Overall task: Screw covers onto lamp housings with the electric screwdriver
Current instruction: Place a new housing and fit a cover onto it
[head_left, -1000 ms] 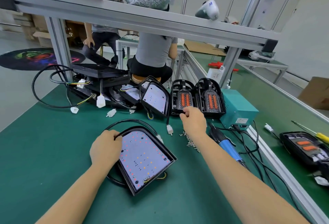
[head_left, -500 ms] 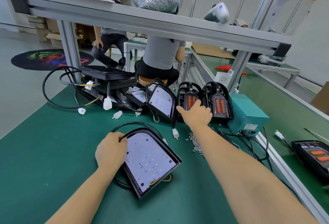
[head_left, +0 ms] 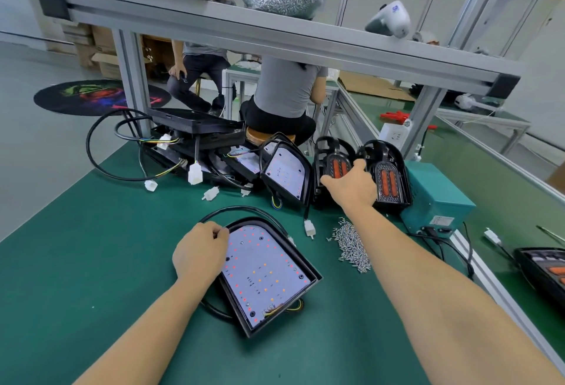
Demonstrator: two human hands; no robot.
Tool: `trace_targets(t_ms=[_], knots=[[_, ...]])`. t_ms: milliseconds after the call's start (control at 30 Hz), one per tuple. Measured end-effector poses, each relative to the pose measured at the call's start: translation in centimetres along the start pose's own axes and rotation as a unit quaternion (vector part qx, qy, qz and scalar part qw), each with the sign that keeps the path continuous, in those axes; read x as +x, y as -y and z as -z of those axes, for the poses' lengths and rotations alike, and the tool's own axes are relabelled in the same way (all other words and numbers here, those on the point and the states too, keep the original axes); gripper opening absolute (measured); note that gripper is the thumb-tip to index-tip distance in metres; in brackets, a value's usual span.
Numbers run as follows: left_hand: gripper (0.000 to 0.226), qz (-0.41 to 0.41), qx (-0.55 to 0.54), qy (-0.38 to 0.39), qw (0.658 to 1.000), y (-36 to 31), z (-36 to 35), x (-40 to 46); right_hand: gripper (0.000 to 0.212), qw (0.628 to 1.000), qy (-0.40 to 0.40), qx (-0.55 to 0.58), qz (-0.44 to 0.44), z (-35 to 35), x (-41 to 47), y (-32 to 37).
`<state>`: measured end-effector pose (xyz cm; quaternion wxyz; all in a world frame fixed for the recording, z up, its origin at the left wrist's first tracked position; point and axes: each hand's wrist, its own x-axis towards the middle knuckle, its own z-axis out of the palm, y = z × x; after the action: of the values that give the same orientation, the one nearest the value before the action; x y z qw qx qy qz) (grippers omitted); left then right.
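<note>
A black lamp housing (head_left: 266,274) with a white LED board lies face up on the green mat. My left hand (head_left: 198,250) grips its upper left rim with curled fingers, beside its black cable. Two black covers with orange lenses lean upright at the back: the left cover (head_left: 331,152) and the right cover (head_left: 388,179). My right hand (head_left: 351,189) reaches across to them and lies spread over the lower part of the left cover, thumb up between the two. Loose screws (head_left: 351,247) lie in a pile under my right forearm. The electric screwdriver is not visible.
More housings (head_left: 195,130) with cables and white plugs are stacked at the back left, and one (head_left: 287,173) leans beside the covers. A teal power box (head_left: 437,201) stands right of the covers. Another lamp (head_left: 544,268) lies at the right edge. A shelf beam (head_left: 244,36) crosses overhead.
My right hand has moved forward from near the screws up onto the left cover. The view has shifted closer. My left hand has stayed on the housing rim.
</note>
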<state>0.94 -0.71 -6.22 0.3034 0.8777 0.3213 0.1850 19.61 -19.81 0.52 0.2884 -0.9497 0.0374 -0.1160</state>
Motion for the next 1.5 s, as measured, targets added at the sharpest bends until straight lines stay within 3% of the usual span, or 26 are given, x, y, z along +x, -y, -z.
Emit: trace_targets(t_ms=[100,267,400,467,600,733,933,1100,1367,1500], knots=[[0.026,0.002,0.0,0.005,1.0,-0.1,0.0,0.3,0.069,0.998,-0.002,0.041,0.057,2.3,-2.1,0.6],[0.028,0.023,-0.047,0.022,0.998,0.1,0.2,0.3,0.061,0.983,0.053,0.014,0.173,5.5,-10.0,0.6],[0.039,0.009,-0.18,0.049,0.982,0.3,0.2,0.4,0.053,0.967,0.083,-0.042,0.239,5.8,-16.0,0.6],[0.039,0.023,-0.283,0.101,0.953,-0.2,0.3,0.3,0.053,0.96,0.096,-0.073,0.253,5.5,-17.9,0.1],[0.037,0.176,-0.44,0.156,0.866,-1.3,0.7,-0.1,0.058,0.954,0.104,-0.095,0.265,4.8,-20.5,-0.8],[0.043,0.23,-0.501,0.165,0.818,-0.5,1.5,0.0,0.056,0.948,0.135,-0.115,0.263,3.6,-22.0,-0.5],[0.017,0.203,-0.455,0.186,0.847,-0.2,1.5,-0.5,0.058,0.947,0.155,-0.14,0.244,2.6,-22.6,-0.5],[0.011,0.172,-0.416,0.183,0.874,0.1,1.5,-0.5,0.067,0.944,0.16,-0.142,0.251,2.3,-22.7,-0.7],[0.04,0.157,-0.403,0.11,0.895,0.7,1.0,-0.9,0.067,0.931,0.136,-0.125,0.315,2.1,-22.6,-1.2],[0.049,0.102,-0.313,0.052,0.943,1.3,1.0,-1.3,0.052,0.939,0.13,0.017,0.318,3.4,-21.9,-2.8]])
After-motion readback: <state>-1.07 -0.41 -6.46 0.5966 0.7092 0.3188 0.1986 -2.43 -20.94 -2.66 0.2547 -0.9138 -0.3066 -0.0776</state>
